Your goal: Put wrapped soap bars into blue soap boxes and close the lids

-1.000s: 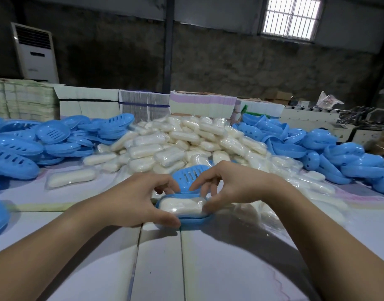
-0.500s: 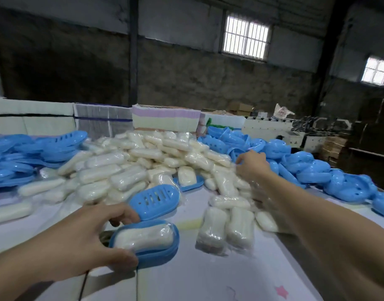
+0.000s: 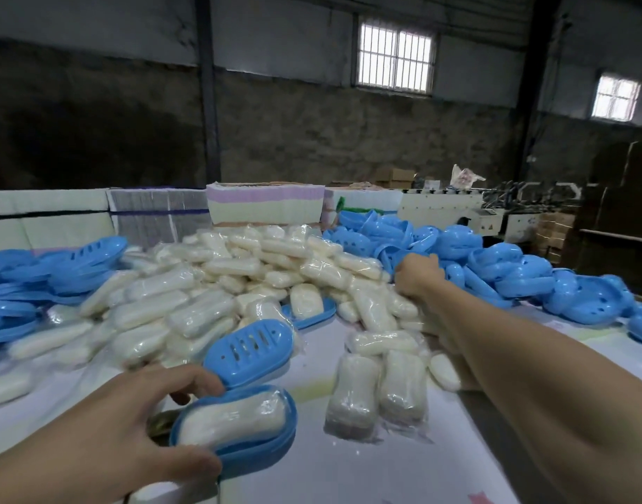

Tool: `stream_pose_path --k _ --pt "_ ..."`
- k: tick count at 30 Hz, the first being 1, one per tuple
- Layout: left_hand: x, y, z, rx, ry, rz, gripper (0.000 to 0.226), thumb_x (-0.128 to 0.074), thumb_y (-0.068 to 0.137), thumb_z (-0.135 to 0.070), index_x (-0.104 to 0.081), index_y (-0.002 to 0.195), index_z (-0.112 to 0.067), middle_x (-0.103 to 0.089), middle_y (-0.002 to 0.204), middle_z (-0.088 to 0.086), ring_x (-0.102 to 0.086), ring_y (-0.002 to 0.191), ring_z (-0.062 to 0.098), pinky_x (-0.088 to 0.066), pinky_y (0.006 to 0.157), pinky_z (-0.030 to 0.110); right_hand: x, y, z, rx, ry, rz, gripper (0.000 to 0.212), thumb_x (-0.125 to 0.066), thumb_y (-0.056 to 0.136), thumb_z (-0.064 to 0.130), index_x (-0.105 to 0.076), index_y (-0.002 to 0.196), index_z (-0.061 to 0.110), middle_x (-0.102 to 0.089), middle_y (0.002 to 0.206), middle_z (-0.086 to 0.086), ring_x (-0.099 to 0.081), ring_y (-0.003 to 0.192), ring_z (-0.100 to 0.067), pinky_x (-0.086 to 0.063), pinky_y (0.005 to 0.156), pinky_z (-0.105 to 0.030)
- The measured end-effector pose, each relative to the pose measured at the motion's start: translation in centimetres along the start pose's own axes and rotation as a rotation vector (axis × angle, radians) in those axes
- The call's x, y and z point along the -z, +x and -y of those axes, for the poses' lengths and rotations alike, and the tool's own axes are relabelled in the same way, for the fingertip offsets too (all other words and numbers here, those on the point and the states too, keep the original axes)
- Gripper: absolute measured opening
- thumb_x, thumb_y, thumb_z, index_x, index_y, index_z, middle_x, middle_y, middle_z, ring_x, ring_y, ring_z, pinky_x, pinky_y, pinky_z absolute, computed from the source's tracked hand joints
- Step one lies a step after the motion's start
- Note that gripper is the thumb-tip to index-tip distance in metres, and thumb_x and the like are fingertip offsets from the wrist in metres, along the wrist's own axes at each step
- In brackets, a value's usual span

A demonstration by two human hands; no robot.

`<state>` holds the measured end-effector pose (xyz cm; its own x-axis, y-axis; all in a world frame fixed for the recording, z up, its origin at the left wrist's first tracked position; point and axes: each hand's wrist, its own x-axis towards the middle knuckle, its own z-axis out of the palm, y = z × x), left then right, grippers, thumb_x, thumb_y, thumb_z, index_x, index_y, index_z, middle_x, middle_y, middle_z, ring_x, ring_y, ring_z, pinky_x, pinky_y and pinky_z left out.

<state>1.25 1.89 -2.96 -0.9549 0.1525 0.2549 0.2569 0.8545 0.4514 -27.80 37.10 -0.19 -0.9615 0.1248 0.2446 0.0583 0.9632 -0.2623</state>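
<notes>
My left hand [image 3: 130, 427] grips an open blue soap box [image 3: 261, 445] near the table's front, thumb on its near rim. A wrapped soap bar [image 3: 232, 418] lies in the box's lower half. Its slotted lid [image 3: 250, 352] stands raised behind. My right hand [image 3: 417, 274] reaches far across to the heap of blue soap boxes [image 3: 494, 274] at the right; its fingers are among the boxes and I cannot see what they hold. A big pile of wrapped soap bars [image 3: 239, 285] fills the table's middle.
More blue lids and boxes [image 3: 39, 285] are stacked at the left. Two wrapped bars [image 3: 377, 391] lie loose just right of the held box. Stacks of flat cartons [image 3: 265, 203] line the table's far edge. A machine [image 3: 457, 209] stands beyond at the right.
My right hand left the box and stretched out to the blue box heap at the right. My left hand kept its hold on the open box, and my view turned right.
</notes>
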Motion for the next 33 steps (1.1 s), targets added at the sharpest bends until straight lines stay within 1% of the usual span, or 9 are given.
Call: stream_pose_path --k 2,5,10,13,18,22,28,30,33 --pt "0.1 -0.2 -0.3 -0.010 -0.008 0.010 0.099 -0.060 0.022 -0.102 -0.042 0.116 -0.076 -0.046 0.112 -0.048 -0.055 0.084 -0.021 -0.041 0.071 0.001 0.4 -0.5 -0.3 0.031 0.117 -0.123 0.025 -0.048 0.086 0.008 -0.070 0.095 0.016 -0.058 0.090 -0.008 -0.047 0.104 -0.031 -0.049 0.086 -0.042" --pt "0.0 -0.3 -0.8 -0.038 -0.005 0.019 0.090 -0.071 0.033 -0.087 -0.040 0.116 -0.076 -0.043 0.114 -0.052 -0.053 0.089 -0.022 -0.040 0.074 0.002 1.9 -1.7 0.3 0.127 0.417 -0.291 0.028 -0.057 0.086 0.003 -0.072 0.103 0.019 -0.067 0.103 -0.004 -0.058 0.100 -0.021 -0.052 0.085 -0.034" --pt "-0.3 -0.7 -0.9 -0.028 -0.036 0.020 0.069 -0.074 0.042 -0.075 -0.059 0.108 -0.064 -0.062 0.106 -0.031 -0.053 0.104 -0.012 -0.041 0.082 0.008 5.4 -7.1 5.4 0.297 0.844 -0.299 0.024 -0.057 0.093 0.008 -0.063 0.100 0.030 -0.058 0.090 0.001 -0.054 0.077 -0.014 -0.049 0.074 -0.031" --pt "-0.5 -1.0 -1.0 0.014 -0.076 0.038 0.064 -0.076 0.046 -0.070 -0.067 0.106 -0.048 -0.064 0.105 -0.025 -0.056 0.104 -0.008 -0.043 0.088 0.013 7.0 -12.3 8.6 0.359 1.230 -0.057 0.034 -0.057 0.091 0.002 -0.061 0.100 0.035 -0.053 0.090 -0.009 -0.055 0.082 -0.016 -0.055 0.075 -0.035" --pt "-0.7 -1.0 -0.9 0.017 -0.155 0.023 0.064 -0.088 0.059 -0.053 -0.056 0.113 -0.048 -0.064 0.108 -0.022 -0.057 0.101 -0.009 -0.044 0.082 0.008 6.5 -19.2 10.5 0.407 1.602 0.683 0.044 -0.057 0.084 -0.008 -0.075 0.101 0.028 -0.055 0.086 -0.009 -0.056 0.076 -0.017 -0.049 0.070 -0.032" --pt "-0.7 -0.9 -0.8 0.070 -0.238 0.040 0.083 -0.089 0.052 -0.059 -0.043 0.121 -0.054 -0.062 0.113 -0.020 -0.066 0.088 -0.006 -0.051 0.075 0.015 4.1 -21.2 9.4 0.329 1.535 0.972 0.046 -0.058 0.076 -0.009 -0.073 0.113 0.014 -0.064 0.097 -0.010 -0.062 0.075 -0.016 -0.053 0.057 -0.028" --pt "-0.8 -0.8 -0.9 0.077 -0.166 0.021 0.090 -0.078 0.043 -0.074 -0.040 0.122 -0.059 -0.055 0.111 -0.025 -0.052 0.101 -0.019 -0.046 0.079 0.006 3.7 -20.8 8.3 0.435 1.139 0.931 0.051 -0.072 0.080 0.011 -0.062 0.127 0.025 -0.054 0.073 -0.008 -0.046 0.053 -0.013 -0.036 0.041 -0.019" --pt "-0.7 -0.8 -0.9 0.081 -0.161 0.023 0.093 -0.078 0.044 -0.073 -0.039 0.127 -0.056 -0.055 0.112 -0.023 -0.054 0.101 -0.015 -0.047 0.083 0.008 3.6 -21.1 8.2 0.573 0.860 0.815 0.050 -0.075 0.076 0.037 -0.059 0.123 0.043 -0.061 0.070 -0.001 -0.053 0.057 -0.014 -0.043 0.048 -0.020" --pt "-0.6 -0.9 -0.9 0.083 -0.138 0.024 0.089 -0.085 0.054 -0.064 -0.040 0.130 -0.053 -0.055 0.112 -0.021 -0.057 0.101 -0.006 -0.048 0.085 0.012 3.2 -21.0 8.1 0.677 0.652 0.639 0.060 -0.074 0.063 0.063 -0.053 0.119 0.057 -0.068 0.107 0.007 -0.068 0.092 -0.016 -0.057 0.085 -0.035"
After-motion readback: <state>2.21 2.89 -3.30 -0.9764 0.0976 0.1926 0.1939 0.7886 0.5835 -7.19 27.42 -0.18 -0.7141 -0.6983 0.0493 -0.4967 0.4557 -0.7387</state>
